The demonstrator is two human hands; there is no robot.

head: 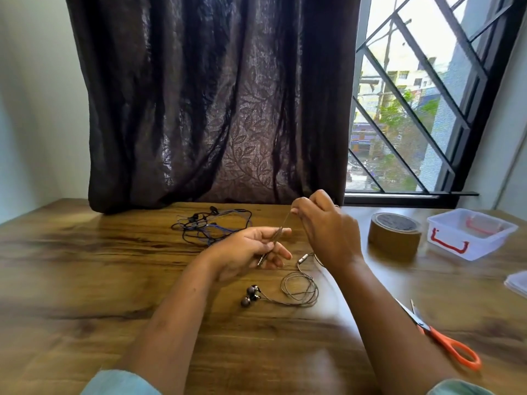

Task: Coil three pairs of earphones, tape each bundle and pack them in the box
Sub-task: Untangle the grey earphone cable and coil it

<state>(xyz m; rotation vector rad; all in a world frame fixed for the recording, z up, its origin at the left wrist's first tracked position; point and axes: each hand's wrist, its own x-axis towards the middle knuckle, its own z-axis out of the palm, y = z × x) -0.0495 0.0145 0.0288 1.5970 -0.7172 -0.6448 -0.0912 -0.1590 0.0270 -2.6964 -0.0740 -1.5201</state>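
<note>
Thin grey cable stretched tight between both hands, above the brown wooden table [85, 266].
Far left, a tangled pile of black and blue earphones [212, 226]; left hand [251, 249] pinches the grey metal-budded earphones [252, 292] at the plug end, the loops lying just below; right hand [322, 229] pinches the cable higher up; then the brown tape roll [395, 232] and the clear plastic box with red clips [470, 233].

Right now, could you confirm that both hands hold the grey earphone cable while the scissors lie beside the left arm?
No: the head view shows the scissors beside the right arm; the left hand and right hand hold the grey earphone cable.
</note>
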